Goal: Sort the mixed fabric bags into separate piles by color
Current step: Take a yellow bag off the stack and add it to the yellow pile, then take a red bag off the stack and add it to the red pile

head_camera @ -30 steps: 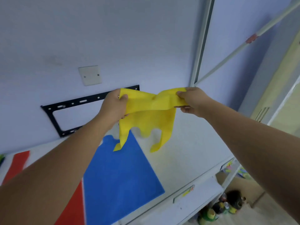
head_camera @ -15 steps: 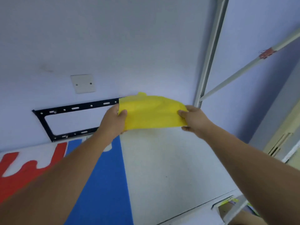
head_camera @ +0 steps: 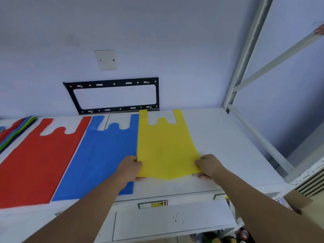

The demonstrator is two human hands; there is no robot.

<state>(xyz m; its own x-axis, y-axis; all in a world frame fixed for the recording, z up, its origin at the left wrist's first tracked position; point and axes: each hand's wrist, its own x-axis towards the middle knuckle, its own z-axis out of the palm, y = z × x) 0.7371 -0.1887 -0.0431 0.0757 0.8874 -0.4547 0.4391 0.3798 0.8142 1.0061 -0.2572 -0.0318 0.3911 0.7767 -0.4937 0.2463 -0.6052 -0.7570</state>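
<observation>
White tabletop [head_camera: 219, 137], red bag [head_camera: 35, 163], blue bag [head_camera: 101, 155], yellow bag [head_camera: 164, 146] abreast (handles toward wall), mixed stack [head_camera: 15, 130] leftmost

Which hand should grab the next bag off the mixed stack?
Left, probably. The mixed stack lies far left, past the red bag and blue bag. The left hand grips the yellow bag at its near-left corner, closer to the stack; the right hand would have to cross over.

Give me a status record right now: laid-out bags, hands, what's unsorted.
laid out, left to right: red bag, blue bag, yellow bag
yellow bag: spread on table, handles toward wall
left hand: pinches its near left corner
right hand: pinches its near right corner
unsorted: mixed stack, far left
</observation>
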